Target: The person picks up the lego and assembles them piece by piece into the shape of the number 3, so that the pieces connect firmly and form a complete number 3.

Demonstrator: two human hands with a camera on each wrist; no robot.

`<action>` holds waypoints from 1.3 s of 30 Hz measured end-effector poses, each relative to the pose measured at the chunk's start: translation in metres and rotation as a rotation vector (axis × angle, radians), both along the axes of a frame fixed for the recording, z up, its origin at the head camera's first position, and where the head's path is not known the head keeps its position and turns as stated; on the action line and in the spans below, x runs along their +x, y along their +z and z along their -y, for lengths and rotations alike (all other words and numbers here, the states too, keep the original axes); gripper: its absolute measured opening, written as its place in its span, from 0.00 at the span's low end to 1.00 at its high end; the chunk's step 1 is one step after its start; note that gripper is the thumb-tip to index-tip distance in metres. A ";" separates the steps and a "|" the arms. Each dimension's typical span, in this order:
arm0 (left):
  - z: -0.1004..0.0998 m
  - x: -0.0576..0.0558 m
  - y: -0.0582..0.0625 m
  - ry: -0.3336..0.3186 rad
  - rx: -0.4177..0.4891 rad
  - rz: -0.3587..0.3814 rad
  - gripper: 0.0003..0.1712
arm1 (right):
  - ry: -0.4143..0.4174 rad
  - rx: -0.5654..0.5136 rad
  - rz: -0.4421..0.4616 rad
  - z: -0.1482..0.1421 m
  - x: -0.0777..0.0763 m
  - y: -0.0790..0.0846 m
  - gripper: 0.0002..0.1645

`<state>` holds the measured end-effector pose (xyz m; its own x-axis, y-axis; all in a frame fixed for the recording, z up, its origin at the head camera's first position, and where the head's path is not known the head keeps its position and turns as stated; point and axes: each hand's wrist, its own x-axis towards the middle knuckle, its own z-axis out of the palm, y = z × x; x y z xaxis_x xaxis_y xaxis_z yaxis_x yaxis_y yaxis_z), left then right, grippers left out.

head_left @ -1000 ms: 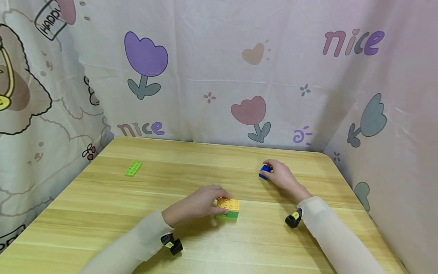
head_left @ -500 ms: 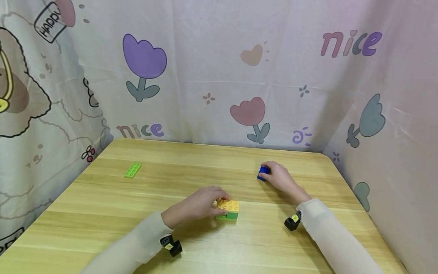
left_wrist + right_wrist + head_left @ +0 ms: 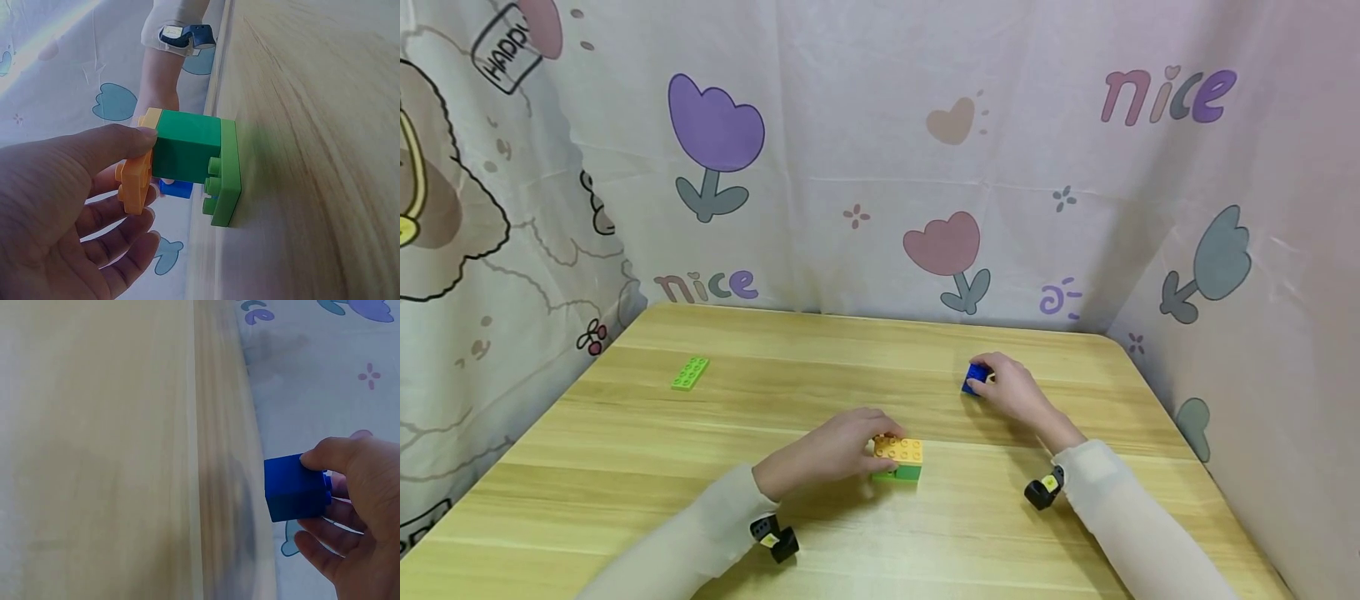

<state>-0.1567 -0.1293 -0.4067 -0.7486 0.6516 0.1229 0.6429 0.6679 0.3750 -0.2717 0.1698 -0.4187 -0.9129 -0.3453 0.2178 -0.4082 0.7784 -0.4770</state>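
A small stack of toy building bricks stands on the table: a yellow-orange studded plate (image 3: 904,451) on top, a dark green brick (image 3: 187,140) in the middle and a light green plate (image 3: 230,178) at the bottom. My left hand (image 3: 842,446) pinches the yellow-orange plate between thumb and fingers. The green brick fills only part of the space between the two plates. Farther back on the right, my right hand (image 3: 1018,390) pinches a blue brick (image 3: 294,487) by its sides, studs toward the palm. I cannot tell whether this brick touches the table.
A second light green plate (image 3: 690,373) lies studs up at the far left of the wooden table (image 3: 790,358). A printed curtain (image 3: 850,133) hangs behind the table's back edge and along both sides.
My right hand has shifted slightly left with the blue brick, which now shows a little more of itself. The left hand stays at the stack.
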 end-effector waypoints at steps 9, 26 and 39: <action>0.000 0.001 0.001 0.004 0.003 0.004 0.23 | 0.003 -0.037 0.019 0.000 0.008 0.005 0.26; 0.001 0.001 0.000 0.005 0.009 0.007 0.22 | 0.051 -0.077 -0.017 0.006 0.023 0.011 0.26; -0.001 0.000 0.002 0.011 0.008 0.001 0.23 | 0.120 -0.091 -0.083 0.013 0.040 0.020 0.23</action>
